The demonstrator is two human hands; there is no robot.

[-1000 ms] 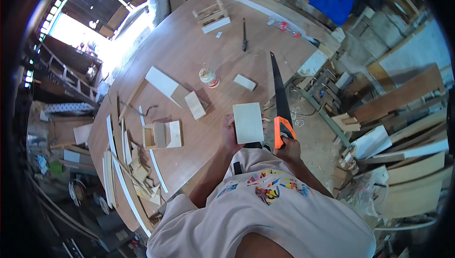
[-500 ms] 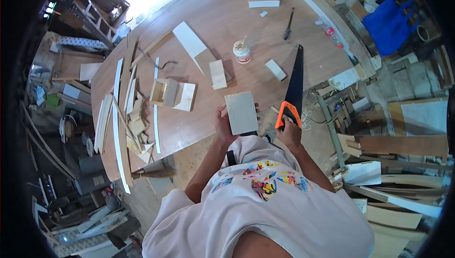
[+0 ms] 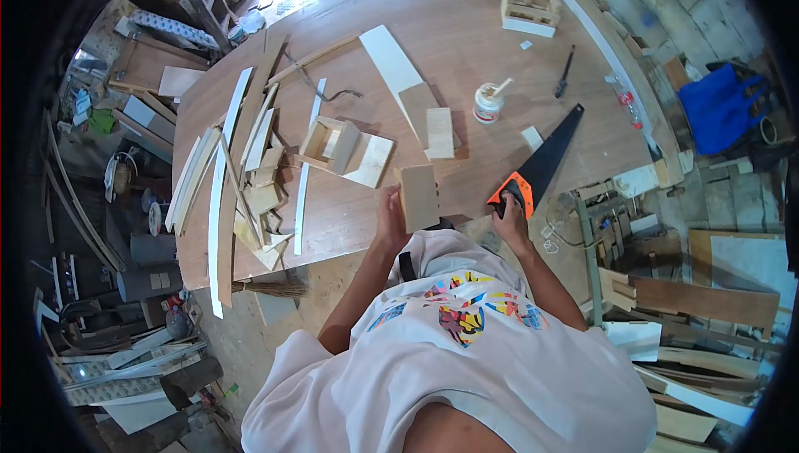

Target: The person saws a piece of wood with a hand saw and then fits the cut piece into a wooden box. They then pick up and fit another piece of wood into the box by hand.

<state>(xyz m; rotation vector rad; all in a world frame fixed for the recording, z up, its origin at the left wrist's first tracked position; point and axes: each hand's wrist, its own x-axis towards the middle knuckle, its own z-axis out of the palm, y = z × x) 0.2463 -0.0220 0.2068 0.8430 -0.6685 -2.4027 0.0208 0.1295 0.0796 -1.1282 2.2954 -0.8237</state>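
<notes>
My left hand is closed around a small rectangular wooden board, held upright in front of my shirt at the near edge of the table. Its thick side edge faces left, and fingertips show at its right side. My right hand grips the orange and black handle of a handsaw. The dark blade slants up and to the right over the table, partly covering a small white block. Beyond the board, a short wooden piece lies against a longer white-faced board.
On the brown table are an open jar with a stick in it, a small wooden box frame, a slotted wooden piece and a screwdriver-like tool. Long strips and offcuts lie left. A plastic bottle lies right.
The view has shifted, so the table's things sit farther right. The board in my left hand has turned, now showing its thick edge. The saw has tilted to the right.
</notes>
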